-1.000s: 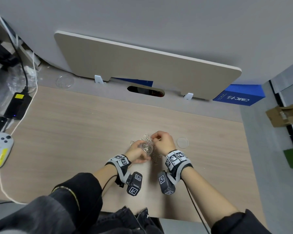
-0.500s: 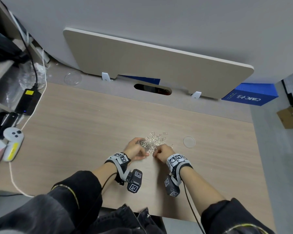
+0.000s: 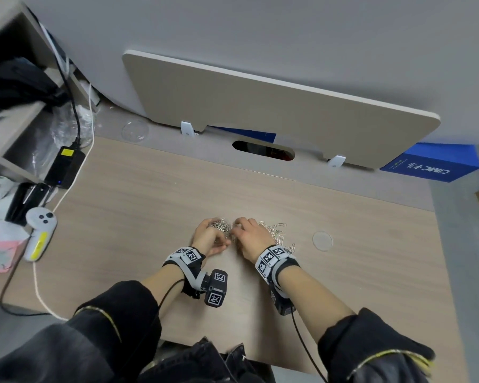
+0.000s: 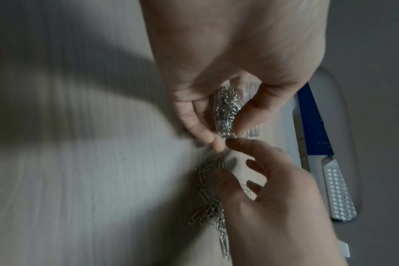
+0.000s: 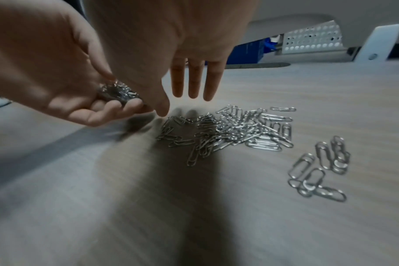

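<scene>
My left hand (image 3: 213, 234) grips a small clear container (image 4: 227, 111) packed with silver paper clips, tilted just above the desk; the container (image 5: 118, 93) also shows in the right wrist view. A loose pile of paper clips (image 5: 235, 129) lies on the wood right of it, the same pile (image 3: 277, 233) sitting partly under my right wrist. My right hand (image 3: 239, 228) hovers over the pile's left edge. Its fingers (image 5: 194, 81) hang nearly straight, and one fingertip (image 4: 235, 143) sits at the container's mouth. I see no clip pinched in it.
A round clear lid (image 3: 322, 240) lies right of the pile. A small separate group of clips (image 5: 319, 171) sits nearer me. A white controller (image 3: 40, 233), a black power brick (image 3: 64, 167) and cables crowd the desk's left edge. A divider panel (image 3: 274, 117) stands behind.
My right hand rose from the pile's near edge and moved left to the container's mouth. The left hand kept its grip on the container and lifted it slightly.
</scene>
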Action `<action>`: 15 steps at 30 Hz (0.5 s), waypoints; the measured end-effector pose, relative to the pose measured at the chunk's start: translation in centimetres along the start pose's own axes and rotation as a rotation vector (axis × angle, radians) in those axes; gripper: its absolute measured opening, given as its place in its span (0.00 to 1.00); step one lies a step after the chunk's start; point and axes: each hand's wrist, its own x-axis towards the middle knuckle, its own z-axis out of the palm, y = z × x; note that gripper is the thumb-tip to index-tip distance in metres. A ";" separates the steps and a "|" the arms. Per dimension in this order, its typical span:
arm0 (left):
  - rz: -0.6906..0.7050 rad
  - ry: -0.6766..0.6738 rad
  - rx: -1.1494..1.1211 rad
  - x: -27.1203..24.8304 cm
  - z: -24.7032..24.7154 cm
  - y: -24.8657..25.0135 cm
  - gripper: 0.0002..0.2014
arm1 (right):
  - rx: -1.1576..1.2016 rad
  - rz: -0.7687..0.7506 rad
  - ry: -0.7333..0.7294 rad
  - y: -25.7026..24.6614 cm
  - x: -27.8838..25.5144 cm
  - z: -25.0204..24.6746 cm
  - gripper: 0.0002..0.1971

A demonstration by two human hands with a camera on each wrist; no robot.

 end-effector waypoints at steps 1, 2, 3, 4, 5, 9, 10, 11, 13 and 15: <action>0.000 0.008 -0.002 0.1 -0.4 0.1 0.29 | -0.012 -0.017 -0.008 -0.1 0.4 0.2 0.22; -0.004 0.016 -0.003 0.2 -0.7 0.1 0.29 | -0.019 -0.025 -0.019 -0.2 0.6 0.4 0.22; -0.009 0.022 -0.005 0.2 -1.0 0.1 0.29 | -0.029 -0.032 -0.032 -0.3 0.7 0.7 0.21; -0.014 0.026 -0.007 0.3 -1.2 0.1 0.29 | -0.039 -0.040 -0.038 -0.2 0.7 1.0 0.19; -0.018 0.028 -0.009 0.3 -1.4 0.1 0.29 | -0.049 -0.049 -0.034 -0.1 0.6 1.3 0.17; -0.026 0.020 -0.005 0.4 -1.2 0.0 0.31 | -0.091 -0.051 0.010 1.4 -0.5 1.8 0.10; -0.029 0.014 -0.005 0.3 -1.0 0.0 0.31 | -0.099 -0.043 0.021 1.9 -0.9 1.8 0.08; -0.031 0.008 -0.005 0.3 -0.8 0.1 0.31 | -0.103 -0.031 0.037 2.3 -1.3 1.6 0.08; -0.034 -0.002 0.001 0.3 -0.4 0.1 0.31 | -0.112 -0.008 0.065 2.9 -2.0 1.1 0.07; -0.030 -0.003 0.004 0.5 -0.2 0.0 0.31 | -0.123 -0.033 0.101 2.7 -2.0 1.0 0.11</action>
